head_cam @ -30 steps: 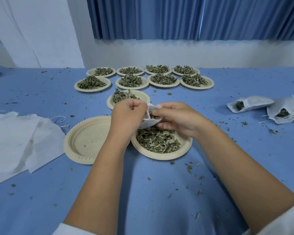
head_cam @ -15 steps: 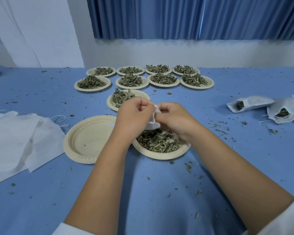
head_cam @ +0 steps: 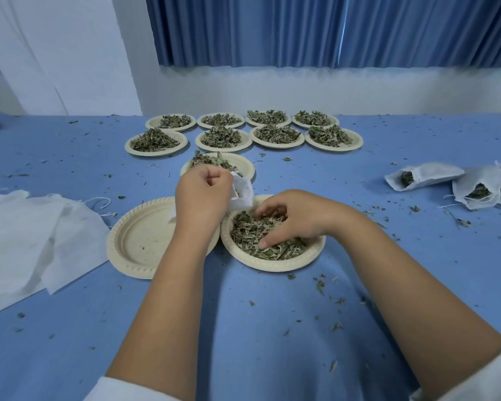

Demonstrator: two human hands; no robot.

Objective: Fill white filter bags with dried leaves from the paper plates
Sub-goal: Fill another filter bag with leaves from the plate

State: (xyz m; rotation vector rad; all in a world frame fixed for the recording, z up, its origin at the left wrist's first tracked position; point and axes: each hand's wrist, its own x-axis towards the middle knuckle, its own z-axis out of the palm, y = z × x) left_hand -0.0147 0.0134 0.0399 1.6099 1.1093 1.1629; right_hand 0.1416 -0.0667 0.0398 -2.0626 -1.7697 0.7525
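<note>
Quick update: half a second ago both hands were bunched together up at the bag [head_cam: 243,189], working its mouth open over the near plate [head_cam: 272,266]. Now my right hand [head_cam: 295,218] has dropped into the leaves [head_cam: 255,235] on that plate, fingers curled in and thumb dug down, gathering a pinch. My left hand [head_cam: 203,192] has the bag on its own, fingers curled tight round its top, holding it up over the plate's far-left rim (can't see how wide the mouth is from here). So I reckon the opening bit is done and a load is about to go in. The plate is well stocked, so plenty of trips left.

Counts:
- Ten plates with leaves: the near one, one half-hidden plate [head_cam: 243,166] behind my left hand, and eight full plates [head_cam: 275,138] in two rows of four at the back.
- One empty plate [head_cam: 139,238], just left of the near one.
- Filled bags [head_cam: 425,176] off to the right: three, I think, with the last cut off by the frame edge.
- Flat bags [head_cam: 41,235] on the left of the table [head_cam: 243,328]: overlapping, at least two, can't say exactly.
</note>
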